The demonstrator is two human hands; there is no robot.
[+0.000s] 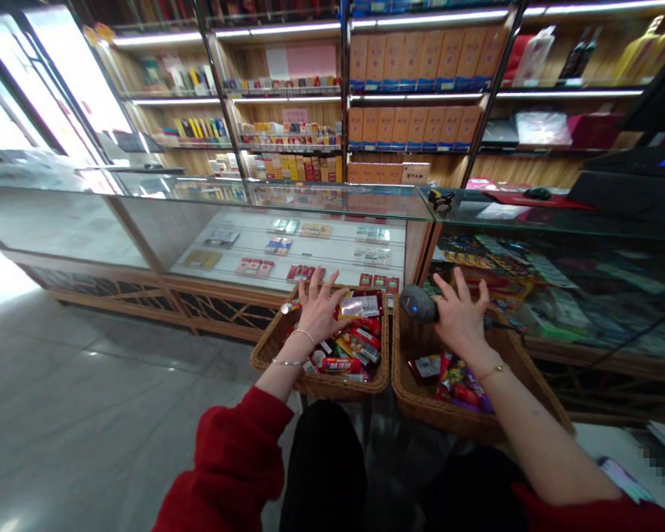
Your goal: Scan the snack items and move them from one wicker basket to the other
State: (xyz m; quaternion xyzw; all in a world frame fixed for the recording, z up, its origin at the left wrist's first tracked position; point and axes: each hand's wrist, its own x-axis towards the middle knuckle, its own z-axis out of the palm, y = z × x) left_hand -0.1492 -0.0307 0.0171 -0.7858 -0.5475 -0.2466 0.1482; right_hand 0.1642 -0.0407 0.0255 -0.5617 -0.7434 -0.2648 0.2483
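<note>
My left hand (320, 309) is over the left wicker basket (263, 355), its thumb and index finger pinching a shiny snack packet (361, 305) with a barcode facing up. Its other fingers are spread. Beneath it lie several wrapped snacks, among them a red candy roll (340, 365). My right hand (461, 318) grips a dark grey barcode scanner (417, 304) above the right wicker basket (421, 410). The scanner's head points left toward the packet; its handle is mostly hidden by the hand. Several red and purple snack packets (457, 380) rest in the right basket.
A glass display counter (288, 199) with cigarette packs stands right in front. On it, to the right, are a black mouse (537, 193) and a red mat. The scanner's cable (604, 358) runs off right. Shelves of boxed goods (415, 59) line the back wall.
</note>
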